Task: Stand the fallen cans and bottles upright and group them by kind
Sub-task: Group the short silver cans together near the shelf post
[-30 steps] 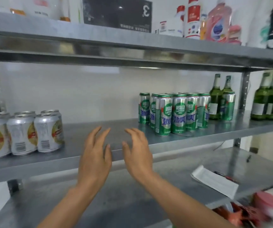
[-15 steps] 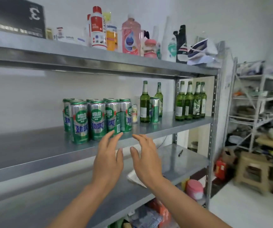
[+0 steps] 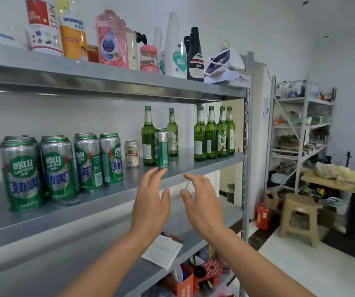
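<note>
Several tall green cans (image 3: pixel 58 168) stand upright in a cluster on the left of the middle shelf (image 3: pixel 193 166). A short silver can (image 3: pixel 131 153) stands alone to their right. Beside it, one more green can (image 3: pixel 161 150) stands between two green glass bottles (image 3: pixel 149 137). Several more green bottles (image 3: pixel 214 133) stand grouped near the shelf's right end. My left hand (image 3: pixel 151 202) and my right hand (image 3: pixel 200 202) hover side by side just in front of the shelf edge, fingers loosely spread, holding nothing.
Cleaning bottles (image 3: pixel 110 39) and an iron (image 3: pixel 226 61) fill the top shelf. A notepad (image 3: pixel 162 251) and pen (image 3: pixel 171 236) lie on the lower shelf. A shelf post (image 3: pixel 246 146) bounds the right. Beyond it stand another rack (image 3: pixel 296 136) and a plastic stool (image 3: pixel 298 217).
The view has swung right along the shelf, past the green cans toward the bottles. Both hands have stayed raised and empty, now nearer the shelf edge.
</note>
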